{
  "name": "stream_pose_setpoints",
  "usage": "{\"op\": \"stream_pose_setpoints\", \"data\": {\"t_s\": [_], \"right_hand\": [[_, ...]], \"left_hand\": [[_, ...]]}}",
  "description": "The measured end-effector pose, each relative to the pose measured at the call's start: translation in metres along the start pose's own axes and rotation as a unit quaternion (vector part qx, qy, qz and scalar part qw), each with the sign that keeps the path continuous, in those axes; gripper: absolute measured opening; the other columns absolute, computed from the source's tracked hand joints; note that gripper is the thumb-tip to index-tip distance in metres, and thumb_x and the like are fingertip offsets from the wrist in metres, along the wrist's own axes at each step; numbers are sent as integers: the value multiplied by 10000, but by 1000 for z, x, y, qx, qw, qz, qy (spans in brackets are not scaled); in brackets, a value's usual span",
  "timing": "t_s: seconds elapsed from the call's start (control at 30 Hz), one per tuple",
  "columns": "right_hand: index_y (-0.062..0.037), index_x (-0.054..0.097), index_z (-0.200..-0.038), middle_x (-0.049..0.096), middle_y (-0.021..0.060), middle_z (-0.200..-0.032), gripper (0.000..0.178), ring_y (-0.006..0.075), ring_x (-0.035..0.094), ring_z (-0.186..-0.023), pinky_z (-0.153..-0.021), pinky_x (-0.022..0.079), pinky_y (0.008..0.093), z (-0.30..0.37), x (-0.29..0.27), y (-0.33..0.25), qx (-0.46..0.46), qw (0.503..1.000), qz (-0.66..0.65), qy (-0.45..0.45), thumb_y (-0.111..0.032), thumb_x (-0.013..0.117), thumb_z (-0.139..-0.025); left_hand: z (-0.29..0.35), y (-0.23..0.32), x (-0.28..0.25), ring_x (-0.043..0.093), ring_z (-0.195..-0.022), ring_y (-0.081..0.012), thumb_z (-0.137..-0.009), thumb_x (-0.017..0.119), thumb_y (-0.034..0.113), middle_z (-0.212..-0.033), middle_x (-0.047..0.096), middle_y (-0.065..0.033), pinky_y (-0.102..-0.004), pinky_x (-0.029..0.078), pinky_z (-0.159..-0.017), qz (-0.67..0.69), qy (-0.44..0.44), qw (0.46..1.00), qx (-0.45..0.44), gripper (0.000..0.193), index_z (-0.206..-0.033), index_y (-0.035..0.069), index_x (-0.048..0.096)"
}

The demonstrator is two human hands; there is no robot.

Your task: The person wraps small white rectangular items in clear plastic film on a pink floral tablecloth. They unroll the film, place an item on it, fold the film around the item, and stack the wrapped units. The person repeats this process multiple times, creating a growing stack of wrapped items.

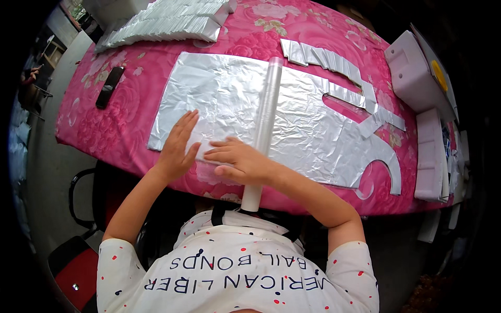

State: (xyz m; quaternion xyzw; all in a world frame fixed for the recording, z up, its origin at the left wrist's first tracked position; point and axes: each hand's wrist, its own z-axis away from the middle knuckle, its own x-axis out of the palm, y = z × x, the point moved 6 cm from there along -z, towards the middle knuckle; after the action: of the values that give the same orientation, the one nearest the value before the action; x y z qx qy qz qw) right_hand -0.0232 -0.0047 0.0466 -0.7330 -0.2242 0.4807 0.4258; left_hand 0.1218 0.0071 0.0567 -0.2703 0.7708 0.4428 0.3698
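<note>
A large crinkled silver foil bag (219,88) lies flat, its cut-out handle loops (387,167) toward the right. Across its middle rests a long roll of clear plastic film (267,104), one end reaching past the table's near edge. My left hand (178,145) is over the foil's near left edge, fingers stretched out and nothing held. Just left of the roll, my right hand (239,159) spreads its slightly blurred fingers low over the foil's near edge; its wrist crosses over the roll. Whether either palm touches the surface, I cannot tell.
The table has a pink flowered cloth (99,125). A black phone (110,87) lies at left. Folded silver packets (167,26) are stacked at the far left, and a row of flat silver pieces (323,57) fans out at far right. White foam boxes (417,73) stand at right.
</note>
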Motion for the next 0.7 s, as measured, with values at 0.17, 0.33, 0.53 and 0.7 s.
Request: {"op": "stream_pose_setpoints", "data": {"t_s": [0.17, 0.33, 0.53, 0.7], "right_hand": [[-28, 578, -1138, 583, 150, -1156, 438, 310, 518, -1129, -940, 401, 387, -29, -8, -56, -144, 974, -151, 83, -383, 468, -904], [-75, 538, -1204, 533, 101, -1241, 379, 303, 455, -1195, -982, 358, 410, -15, -41, 2, -55, 973, 187, 124, -259, 527, -873], [-136, 415, -1334, 362, 93, -1402, 534, 280, 245, -1340, -1083, 206, 446, -59, -5, 35, -71, 938, 340, 15, -437, 441, -894], [-104, 437, -1312, 379, 102, -1386, 553, 288, 253, -1333, -1090, 180, 449, -130, 33, 36, -62, 942, 329, 24, -442, 462, -875]], "left_hand": [[81, -44, -41, 356, -1274, -328, -900, 415, 178, -1354, 398, -201, -373, 251, -1059, 80, 60, 983, -157, 474, -1318, -39, 364], [133, -35, -41, 372, -1265, -323, -927, 375, 214, -1340, 416, -203, -364, 254, -1057, 142, 63, 962, -224, 456, -1299, -49, 391], [122, -11, -31, 392, -1222, -353, -912, 419, 275, -1307, 425, -214, -390, 282, -1032, 116, 30, 965, -233, 503, -1302, -40, 375], [111, -11, -25, 449, -1083, -350, -856, 545, 271, -1135, 474, -225, -405, 344, -956, 23, 26, 961, -273, 622, -1317, -66, 297]]}}
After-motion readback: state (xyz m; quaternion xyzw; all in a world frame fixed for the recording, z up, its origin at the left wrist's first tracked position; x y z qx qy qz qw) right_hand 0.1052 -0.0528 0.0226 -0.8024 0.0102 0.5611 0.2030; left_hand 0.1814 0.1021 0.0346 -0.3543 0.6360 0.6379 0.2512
